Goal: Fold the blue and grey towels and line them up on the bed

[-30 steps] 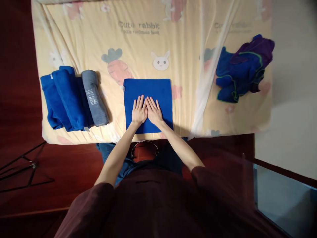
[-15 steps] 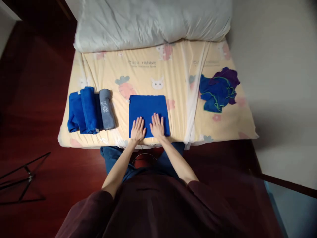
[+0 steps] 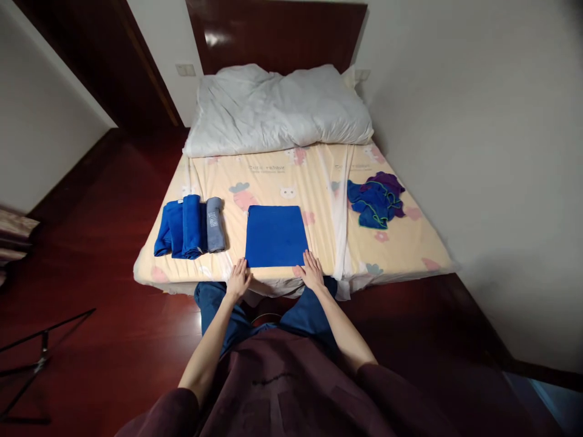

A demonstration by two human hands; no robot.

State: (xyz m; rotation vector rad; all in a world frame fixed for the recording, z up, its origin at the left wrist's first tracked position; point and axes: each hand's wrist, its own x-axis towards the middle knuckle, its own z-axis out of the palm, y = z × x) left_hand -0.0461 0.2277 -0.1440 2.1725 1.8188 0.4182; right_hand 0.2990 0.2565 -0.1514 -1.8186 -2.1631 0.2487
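A blue towel [image 3: 276,235] lies flat as a smooth rectangle near the front edge of the bed. At its near left corner rests my left hand [image 3: 238,280], fingers stretched forward and touching the edge. My right hand [image 3: 311,271] is at the near right corner, its fingers extended over the cloth's border. Neither hand grasps anything. To the left, rolled or folded blue towels [image 3: 192,226] sit beside a grey towel roll [image 3: 215,224] with white lettering. On the right is a crumpled heap of blue and purple cloths [image 3: 376,200] with green edging.
The bed [image 3: 401,255] has a yellow rabbit-and-carrot sheet. A pale quilt [image 3: 282,112] is bunched against the dark headboard [image 3: 277,33]. A wall [image 3: 478,152] runs along the right side. A black metal stand [image 3: 43,352] is on the red floor at left.
My hands have moved apart, from lying on the towel to its two near corners. The camera view has tilted up, bringing the headboard into sight.
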